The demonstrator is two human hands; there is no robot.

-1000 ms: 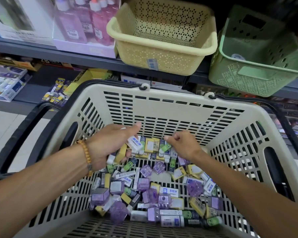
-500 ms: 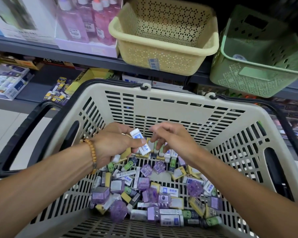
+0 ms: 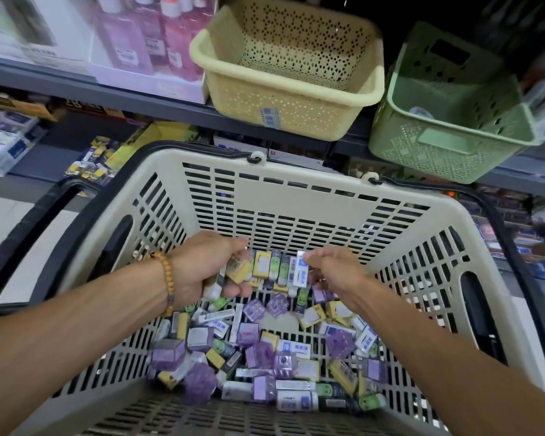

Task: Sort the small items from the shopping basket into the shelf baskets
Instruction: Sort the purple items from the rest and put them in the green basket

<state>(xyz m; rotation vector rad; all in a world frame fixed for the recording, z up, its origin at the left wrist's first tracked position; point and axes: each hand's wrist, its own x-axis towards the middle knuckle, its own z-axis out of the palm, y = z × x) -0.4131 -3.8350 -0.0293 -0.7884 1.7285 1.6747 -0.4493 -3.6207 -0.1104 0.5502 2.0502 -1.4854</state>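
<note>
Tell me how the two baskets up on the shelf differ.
The yellow basket is pale cream-yellow with round perforations; the green basket is light green with a woven-looking pattern. The yellow basket bears a barcode sticker on its front; the green basket's front shows none. Both sit on one shelf, side by side, tilted forward.

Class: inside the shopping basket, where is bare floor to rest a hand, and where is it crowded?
Bare: the near strip of the shopping basket floor, below the pile, and the left floor beside the wall. Crowded: the middle, where small items lie heaped under both hands.
</note>
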